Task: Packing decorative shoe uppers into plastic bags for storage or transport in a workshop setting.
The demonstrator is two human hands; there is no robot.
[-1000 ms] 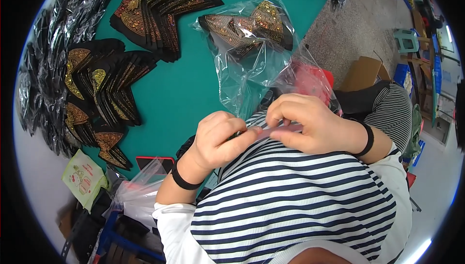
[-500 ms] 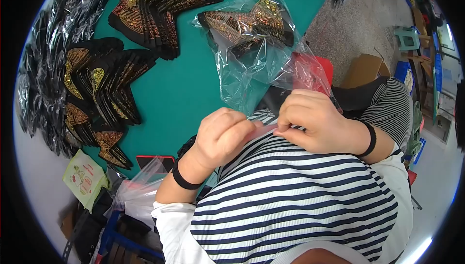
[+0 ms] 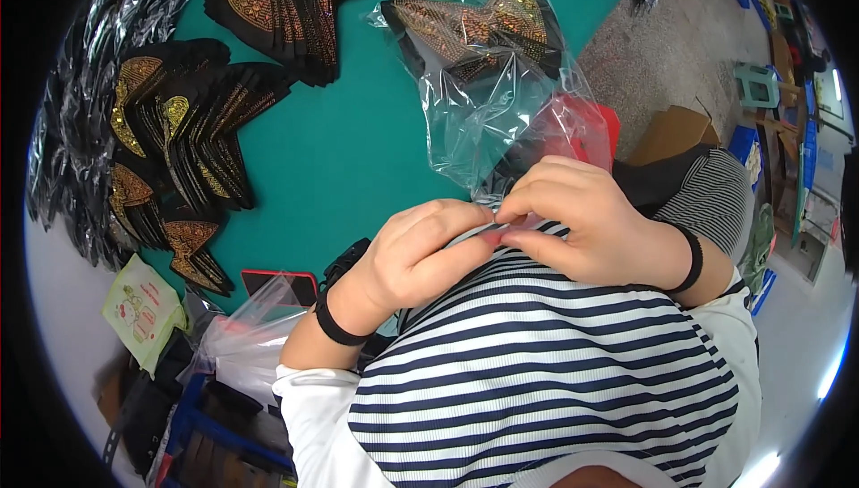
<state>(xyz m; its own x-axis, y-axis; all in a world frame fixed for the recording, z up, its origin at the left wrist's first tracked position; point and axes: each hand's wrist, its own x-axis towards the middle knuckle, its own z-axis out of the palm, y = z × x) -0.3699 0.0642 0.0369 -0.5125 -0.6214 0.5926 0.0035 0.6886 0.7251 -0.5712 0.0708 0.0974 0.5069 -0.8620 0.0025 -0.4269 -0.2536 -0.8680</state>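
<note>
Head view. One clear plastic bag (image 3: 465,126) is laid toward the green table's (image 3: 331,152) right edge, one black-and-gold piece (image 3: 519,27) enclosed; its narrowed end is led to the hands. That end is pinched by left hand (image 3: 416,251) and right hand (image 3: 582,220), fingertips meeting. One fanned stack (image 3: 300,18) noted near far edge; overlapping stacks (image 3: 201,139) along left edge, count unclear. One red-edged phone (image 3: 282,285), near-left edge.
</note>
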